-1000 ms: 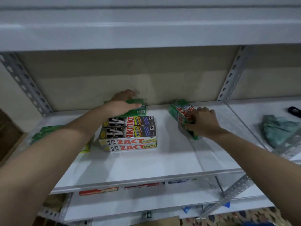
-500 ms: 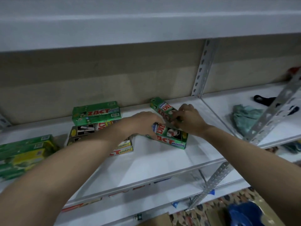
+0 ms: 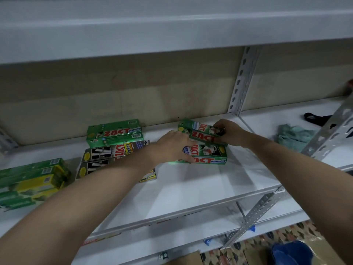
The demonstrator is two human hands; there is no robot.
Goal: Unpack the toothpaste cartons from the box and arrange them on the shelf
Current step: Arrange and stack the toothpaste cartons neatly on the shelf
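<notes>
Two hands square up green toothpaste cartons (image 3: 207, 153) on a white shelf (image 3: 191, 188).

Lying flat near the shelf's back, the small stack runs its long axis roughly nine to three o'clock, the top carton skewed toward ten and four. The left hand (image 3: 172, 145) lies with near-straight fingers pressed along the stack's nine o'clock end; the right hand (image 3: 227, 131) pinches the top carton's far end at three o'clock. Done well, the step likely means holding the lower carton steady while swinging the upper one parallel, edges flush. At nine o'clock sit black smokers' cartons (image 3: 107, 157) under another green carton (image 3: 114, 132); a teal cloth (image 3: 292, 135) lies at three o'clock.
</notes>
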